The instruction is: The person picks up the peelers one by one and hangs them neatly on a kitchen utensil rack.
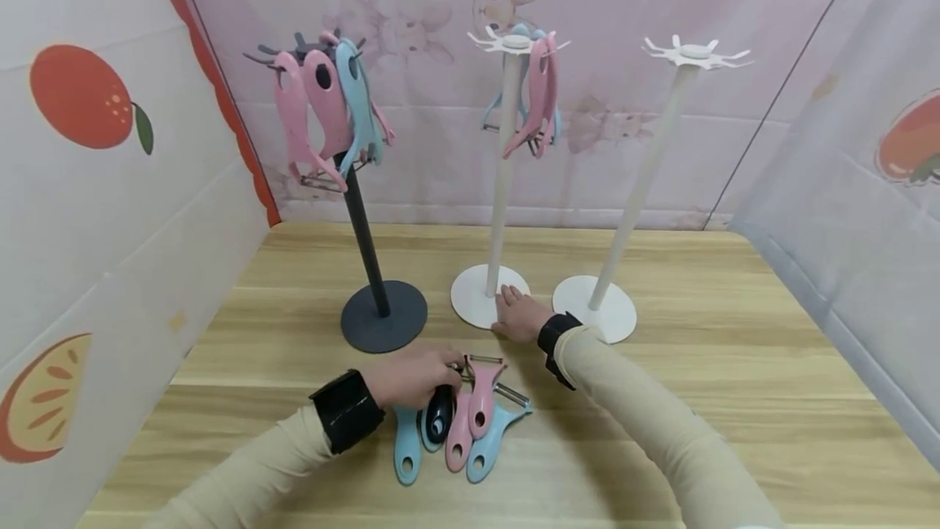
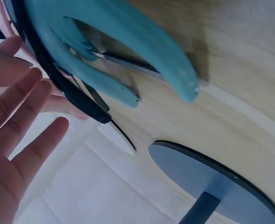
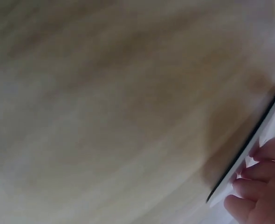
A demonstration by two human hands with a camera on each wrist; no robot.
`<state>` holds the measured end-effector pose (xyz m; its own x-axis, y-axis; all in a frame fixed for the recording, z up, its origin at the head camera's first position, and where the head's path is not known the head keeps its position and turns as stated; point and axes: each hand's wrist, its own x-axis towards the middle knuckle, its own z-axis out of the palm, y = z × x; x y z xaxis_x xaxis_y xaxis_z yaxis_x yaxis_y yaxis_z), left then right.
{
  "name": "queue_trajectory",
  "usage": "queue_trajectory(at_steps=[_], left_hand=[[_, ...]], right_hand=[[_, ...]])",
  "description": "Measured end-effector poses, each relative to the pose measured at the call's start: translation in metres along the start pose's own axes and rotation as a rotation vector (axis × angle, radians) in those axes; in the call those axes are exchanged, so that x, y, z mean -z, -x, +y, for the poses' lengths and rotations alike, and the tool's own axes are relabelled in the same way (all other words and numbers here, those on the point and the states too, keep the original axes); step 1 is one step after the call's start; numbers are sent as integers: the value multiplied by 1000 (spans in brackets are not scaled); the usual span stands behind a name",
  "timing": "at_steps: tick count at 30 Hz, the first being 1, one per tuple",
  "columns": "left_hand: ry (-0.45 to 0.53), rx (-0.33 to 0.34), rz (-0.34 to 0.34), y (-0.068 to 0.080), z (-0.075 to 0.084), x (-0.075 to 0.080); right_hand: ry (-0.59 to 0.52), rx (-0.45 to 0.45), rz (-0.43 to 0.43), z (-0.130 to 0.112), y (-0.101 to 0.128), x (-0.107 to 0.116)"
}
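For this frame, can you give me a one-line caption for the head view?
Left hand reaches into peelers on the table; right hand rests on the middle white stand's base.

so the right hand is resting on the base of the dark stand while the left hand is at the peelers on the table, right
Not quite: in the head view the right hand rests on the base of the middle white stand, not the dark stand. The left hand is indeed at the peelers on the table.

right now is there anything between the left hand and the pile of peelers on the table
Nothing visible. The left hand is already at the head end of the peelers, with its fingers reaching over the dark peeler. The right hand rests apart on the middle stand's white base.
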<state>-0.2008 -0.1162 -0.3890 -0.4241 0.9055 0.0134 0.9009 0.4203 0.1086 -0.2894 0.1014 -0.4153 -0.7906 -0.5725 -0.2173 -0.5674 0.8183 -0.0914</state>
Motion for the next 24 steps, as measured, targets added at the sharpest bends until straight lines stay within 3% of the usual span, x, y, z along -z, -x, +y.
queue_trajectory(at_steps=[7,12,19,24], left_hand=[[-113,12,-57,-2,8,-1],[-267,35,-78,-2,9,1],[-561,-50,-41,-4,7,0],[-599,-82,-23,-3,4,0]], right_hand=[[35,-54,-12,-3,4,-6],[67,-75,-22,-6,1,-6],[48,-95,-36,-6,-1,-5],[76,-68,-32,-2,-3,-9]])
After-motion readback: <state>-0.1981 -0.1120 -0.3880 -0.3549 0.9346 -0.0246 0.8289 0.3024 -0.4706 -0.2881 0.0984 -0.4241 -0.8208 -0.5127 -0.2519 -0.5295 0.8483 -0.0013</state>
